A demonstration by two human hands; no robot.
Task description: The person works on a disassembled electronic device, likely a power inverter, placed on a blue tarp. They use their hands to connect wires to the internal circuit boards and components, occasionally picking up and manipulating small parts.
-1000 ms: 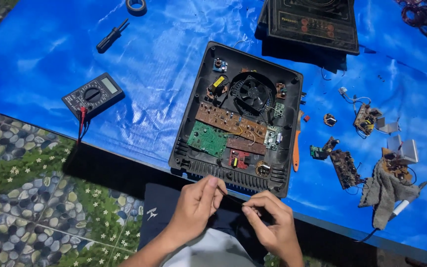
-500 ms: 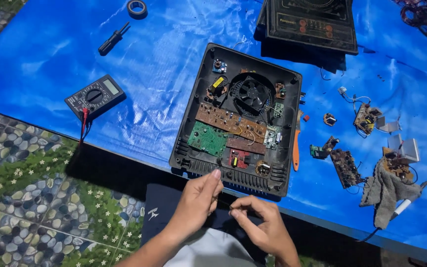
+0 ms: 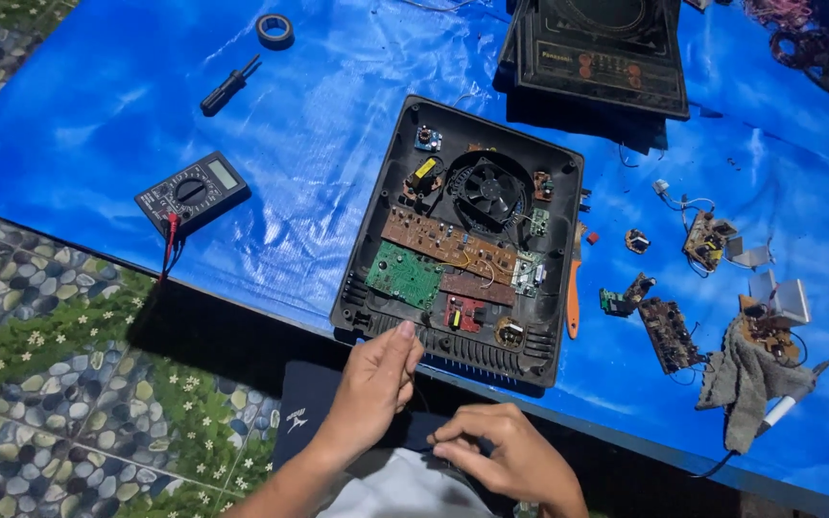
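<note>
Colours on the bench: mostly blue and black.

Blue tarp [image 3: 98, 105], paler patches. Open cooker base [image 3: 460, 240]: black shell, black fan [image 3: 485, 187], 1 green board [image 3: 405, 275], 2 brown boards [image 3: 448, 245], small red board [image 3: 464, 312], yellow part [image 3: 425, 170]. Black meter [image 3: 192, 193], grey screen, red lead. Black screwdriver [image 3: 227, 88]. Grey-black tape roll [image 3: 274, 30]. Orange handle [image 3: 574, 302] beside base. Grey rag [image 3: 746, 379]. Floor mat [image 3: 40, 384]: grey pebble print, green grass, white flowers. Black wire [image 3: 421, 384] at the left hand [image 3: 376, 388]; right hand [image 3: 510, 456] over white cloth [image 3: 405, 489].
</note>
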